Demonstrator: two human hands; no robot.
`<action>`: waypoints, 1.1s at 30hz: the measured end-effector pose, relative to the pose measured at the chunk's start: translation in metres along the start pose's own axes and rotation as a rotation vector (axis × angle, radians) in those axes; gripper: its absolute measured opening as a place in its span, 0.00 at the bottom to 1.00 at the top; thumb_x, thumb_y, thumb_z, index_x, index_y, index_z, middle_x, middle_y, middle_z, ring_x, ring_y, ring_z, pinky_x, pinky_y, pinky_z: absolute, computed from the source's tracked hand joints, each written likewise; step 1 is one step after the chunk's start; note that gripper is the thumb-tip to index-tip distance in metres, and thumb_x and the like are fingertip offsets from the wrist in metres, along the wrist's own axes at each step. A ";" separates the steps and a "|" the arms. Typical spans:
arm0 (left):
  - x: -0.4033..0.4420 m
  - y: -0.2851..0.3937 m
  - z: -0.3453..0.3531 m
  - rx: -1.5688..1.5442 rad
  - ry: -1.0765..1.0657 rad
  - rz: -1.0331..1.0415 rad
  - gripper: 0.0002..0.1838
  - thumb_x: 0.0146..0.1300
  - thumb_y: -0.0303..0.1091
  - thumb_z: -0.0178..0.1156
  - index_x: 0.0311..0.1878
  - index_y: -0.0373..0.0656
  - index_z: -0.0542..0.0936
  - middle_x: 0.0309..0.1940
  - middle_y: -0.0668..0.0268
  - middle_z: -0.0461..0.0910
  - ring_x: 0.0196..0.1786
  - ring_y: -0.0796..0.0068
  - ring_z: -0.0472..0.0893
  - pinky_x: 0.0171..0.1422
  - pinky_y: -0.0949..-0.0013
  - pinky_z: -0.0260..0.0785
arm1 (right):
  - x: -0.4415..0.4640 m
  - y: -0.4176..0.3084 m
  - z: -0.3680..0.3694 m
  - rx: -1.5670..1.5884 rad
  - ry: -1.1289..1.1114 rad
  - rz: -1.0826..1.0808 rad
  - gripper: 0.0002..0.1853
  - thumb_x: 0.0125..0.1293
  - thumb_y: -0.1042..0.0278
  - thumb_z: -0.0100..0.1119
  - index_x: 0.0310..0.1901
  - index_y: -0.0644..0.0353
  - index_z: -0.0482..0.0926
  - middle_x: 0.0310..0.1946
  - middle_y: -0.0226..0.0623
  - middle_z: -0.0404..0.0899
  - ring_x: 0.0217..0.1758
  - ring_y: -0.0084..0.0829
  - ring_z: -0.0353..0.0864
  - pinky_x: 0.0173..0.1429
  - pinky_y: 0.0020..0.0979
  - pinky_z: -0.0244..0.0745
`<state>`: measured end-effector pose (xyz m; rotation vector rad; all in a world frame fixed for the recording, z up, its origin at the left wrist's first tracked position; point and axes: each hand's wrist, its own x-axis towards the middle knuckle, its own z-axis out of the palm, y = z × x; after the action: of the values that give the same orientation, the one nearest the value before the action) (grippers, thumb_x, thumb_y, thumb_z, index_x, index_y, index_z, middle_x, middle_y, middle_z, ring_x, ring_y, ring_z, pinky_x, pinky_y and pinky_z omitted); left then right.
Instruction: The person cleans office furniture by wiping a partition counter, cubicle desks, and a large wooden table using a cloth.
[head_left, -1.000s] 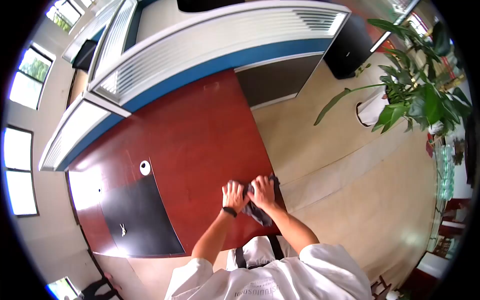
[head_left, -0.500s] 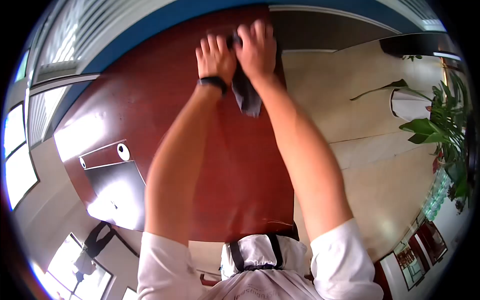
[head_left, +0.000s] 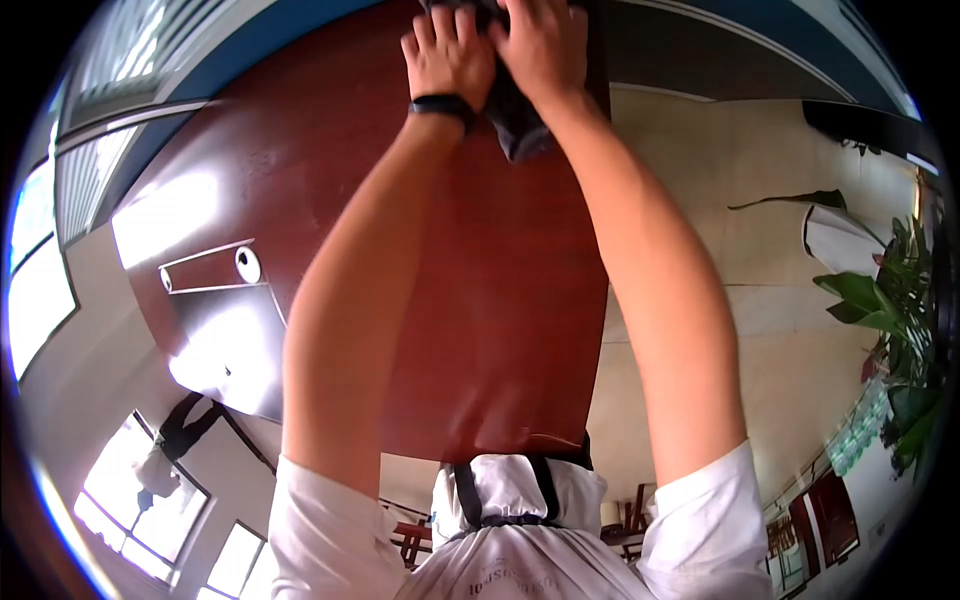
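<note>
A dark grey cloth (head_left: 520, 135) lies bunched on the dark red wooden table (head_left: 490, 280), near its far end at the top of the view. My left hand (head_left: 450, 65), with a black band at the wrist, rests on the cloth's left side, fingers stretched and spread. Beside it my right hand (head_left: 545, 55) presses flat on the cloth, its fingertips reaching the upper frame edge. One end of the cloth trails out toward me between my wrists. Part of it is hidden under both hands.
Left on the table is a dark panel (head_left: 205, 315) with white round fittings (head_left: 248, 265). Right of the table runs a pale tiled floor (head_left: 690, 280), with potted plants (head_left: 880, 300) along the wall. A person (head_left: 175, 450) stands by the windows, lower left.
Both hands and the cloth have moved farther forward, up and slightly right in the view. The view itself has shifted a little too.
</note>
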<state>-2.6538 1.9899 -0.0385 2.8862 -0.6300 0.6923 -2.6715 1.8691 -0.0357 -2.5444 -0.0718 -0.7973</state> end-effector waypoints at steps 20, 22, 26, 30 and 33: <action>-0.429 0.049 -0.243 -0.284 -0.467 -0.004 0.25 0.53 0.39 0.60 0.54 0.45 0.70 0.49 0.59 0.70 0.53 0.58 0.69 0.56 0.53 0.60 | -0.404 -0.208 -0.215 -0.014 -0.664 -0.029 0.28 0.58 0.58 0.56 0.61 0.57 0.70 0.72 0.33 0.55 0.76 0.33 0.47 0.63 0.46 0.55; -0.453 0.051 -0.257 -0.308 -0.462 0.005 0.24 0.52 0.39 0.61 0.54 0.45 0.71 0.48 0.60 0.71 0.53 0.59 0.69 0.56 0.54 0.60 | -0.427 -0.224 -0.228 -0.033 -0.690 -0.036 0.29 0.57 0.59 0.57 0.61 0.60 0.69 0.72 0.36 0.54 0.77 0.35 0.46 0.68 0.49 0.51; -0.499 0.045 -0.274 -0.374 -0.467 0.005 0.24 0.52 0.39 0.61 0.53 0.44 0.72 0.48 0.60 0.71 0.53 0.60 0.69 0.57 0.55 0.60 | -0.468 -0.253 -0.237 -0.040 -0.674 -0.051 0.30 0.55 0.60 0.58 0.60 0.63 0.69 0.71 0.40 0.53 0.76 0.39 0.45 0.72 0.56 0.45; -0.533 0.034 -0.296 -0.467 -0.477 -0.029 0.26 0.53 0.40 0.61 0.55 0.43 0.71 0.50 0.60 0.71 0.54 0.58 0.69 0.59 0.56 0.60 | -0.486 -0.283 -0.243 -0.055 -0.736 -0.017 0.30 0.55 0.63 0.58 0.60 0.63 0.68 0.71 0.42 0.52 0.76 0.43 0.46 0.72 0.57 0.46; -0.546 0.030 -0.316 -0.542 -0.414 -0.019 0.29 0.53 0.41 0.61 0.58 0.43 0.70 0.53 0.58 0.70 0.56 0.57 0.69 0.62 0.55 0.59 | -0.485 -0.306 -0.257 -0.075 -0.595 0.075 0.31 0.54 0.65 0.58 0.61 0.64 0.67 0.71 0.44 0.53 0.75 0.45 0.48 0.72 0.57 0.46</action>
<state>-3.2382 2.2265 -0.0053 2.5126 -0.6983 -0.0918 -3.2662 2.0675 0.0107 -2.7496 -0.1370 0.0049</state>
